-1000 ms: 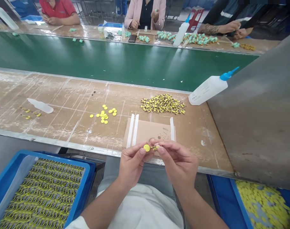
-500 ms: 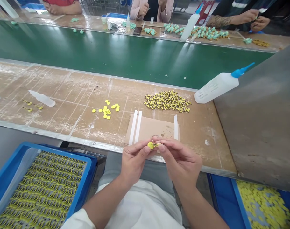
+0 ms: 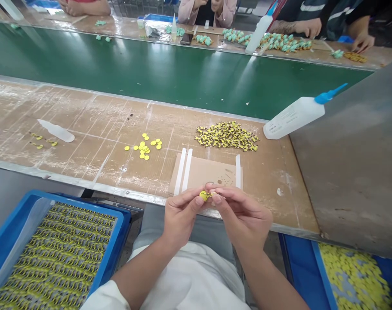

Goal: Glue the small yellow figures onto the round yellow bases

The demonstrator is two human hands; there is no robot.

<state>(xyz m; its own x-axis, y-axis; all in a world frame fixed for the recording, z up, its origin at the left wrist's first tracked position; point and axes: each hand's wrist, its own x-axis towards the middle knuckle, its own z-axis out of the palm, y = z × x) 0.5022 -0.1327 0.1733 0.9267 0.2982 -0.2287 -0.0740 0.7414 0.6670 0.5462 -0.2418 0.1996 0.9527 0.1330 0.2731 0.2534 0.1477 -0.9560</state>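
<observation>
In the head view, both hands meet just over the near edge of the bench [image 3: 270,172]. The fingers of the left hand [image 3: 181,215] grasp a yellow disc [image 3: 203,195] by its edge, its face showing between the two hands. The fingers of the right hand [image 3: 245,219] are pinched on a small yellow-and-dark piece [image 3: 212,194], mostly hidden by the fingertips; its near end is at the disc, but whether the two are joined I cannot tell.

Just beyond the fingers lies a cardboard sheet [image 3: 208,170] with white tape strips and dark marks. Farther beyond are a heap of yellow-and-dark pieces [image 3: 226,135] and, to its right, a tilted white bottle [image 3: 294,118] with a blue nozzle, near a metal panel [image 3: 350,172]. Left of the fingers are loose yellow discs [image 3: 142,148], and farther left a clear plastic strip [image 3: 58,131] beside a few small parts [image 3: 37,137].

Below and left of the fingers, a blue tray [image 3: 119,219] holds rows of yellow-and-dark pieces; below and right, another tray [image 3: 323,275] holds many yellow discs. Across a green belt [image 3: 183,77], other people's hands are near mint-green pieces [image 3: 286,43].
</observation>
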